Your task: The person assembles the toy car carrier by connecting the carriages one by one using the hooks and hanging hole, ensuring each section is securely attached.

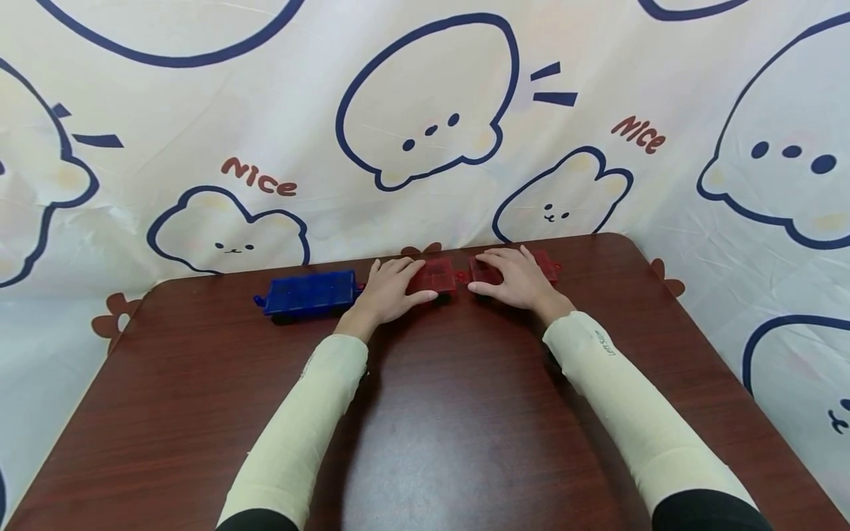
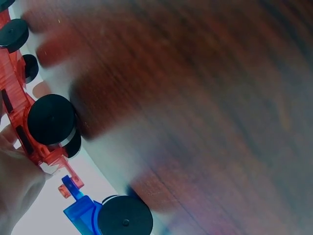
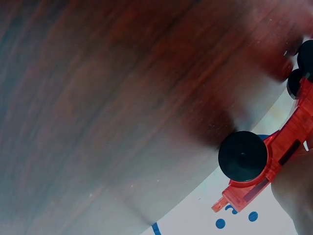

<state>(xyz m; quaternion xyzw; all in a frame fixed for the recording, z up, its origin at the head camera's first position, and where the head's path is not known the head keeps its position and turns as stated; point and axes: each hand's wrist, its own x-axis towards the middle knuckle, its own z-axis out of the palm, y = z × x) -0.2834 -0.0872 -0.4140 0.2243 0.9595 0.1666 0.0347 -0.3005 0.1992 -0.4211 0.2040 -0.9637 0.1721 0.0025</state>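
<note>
Toy train cars with black wheels stand in a row along the table's far edge. My left hand (image 1: 385, 291) grips a see-through red train car (image 1: 438, 274), thumb on the near side and fingers over the top. A second red train car (image 1: 547, 267) is held the same way by my right hand (image 1: 521, 280). Between the hands the red couplings (image 1: 461, 277) meet. Left of my left hand stands a blue train car (image 1: 312, 293); its blue hook (image 2: 72, 187) touches the red coupling in the left wrist view. My hands partly cover both red cars.
The brown wooden table (image 1: 425, 413) stretches toward me. Right behind the cars hangs a pale cloth (image 1: 412, 214) with cartoon drawings, which also runs down both sides. A red coupling (image 3: 221, 203) sticks out at the row's right end.
</note>
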